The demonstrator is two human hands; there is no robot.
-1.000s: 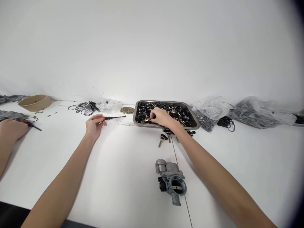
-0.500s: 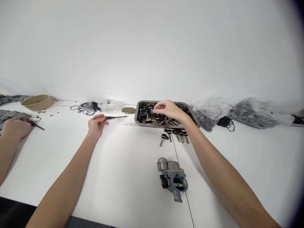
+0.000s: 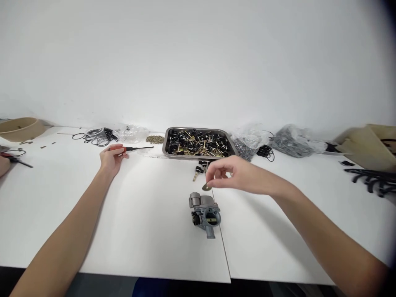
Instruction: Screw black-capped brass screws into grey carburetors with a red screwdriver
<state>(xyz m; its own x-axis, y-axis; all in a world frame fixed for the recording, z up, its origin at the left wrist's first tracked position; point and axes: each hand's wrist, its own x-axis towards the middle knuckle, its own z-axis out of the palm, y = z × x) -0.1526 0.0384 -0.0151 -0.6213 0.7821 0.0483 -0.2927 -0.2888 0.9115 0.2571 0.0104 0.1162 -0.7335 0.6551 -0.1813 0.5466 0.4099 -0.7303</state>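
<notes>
My left hand (image 3: pixel 113 159) is closed around the red handle of a screwdriver (image 3: pixel 131 149), its dark shaft pointing right above the table. Between thumb and fingertips of my right hand (image 3: pixel 230 174) is a small thin brass disc (image 3: pixel 206 187), held in the air just above a grey metal carburetor (image 3: pixel 206 214). The carburetor rests on the table with its round bore facing me and a brass strip across the opening. Behind my right hand lie a few black-headed brass shafts (image 3: pixel 198 172), partly hidden by it.
A metal tray (image 3: pixel 198 158) full of black and brass parts stands by the wall. Left of it are a pile of small brass screws (image 3: pixel 154 139) and black rings (image 3: pixel 100 136). Plastic bags (image 3: pixel 292 140), black hoses (image 3: pixel 374 179) and a beige container (image 3: pixel 361 146) line the right. Another person's hand (image 3: pixel 4 165) is at far left.
My right hand has come from the tray toward me with the brass disc and now hovers over the carburetor. My left hand keeps the screwdriver. The camera view has shifted right.
</notes>
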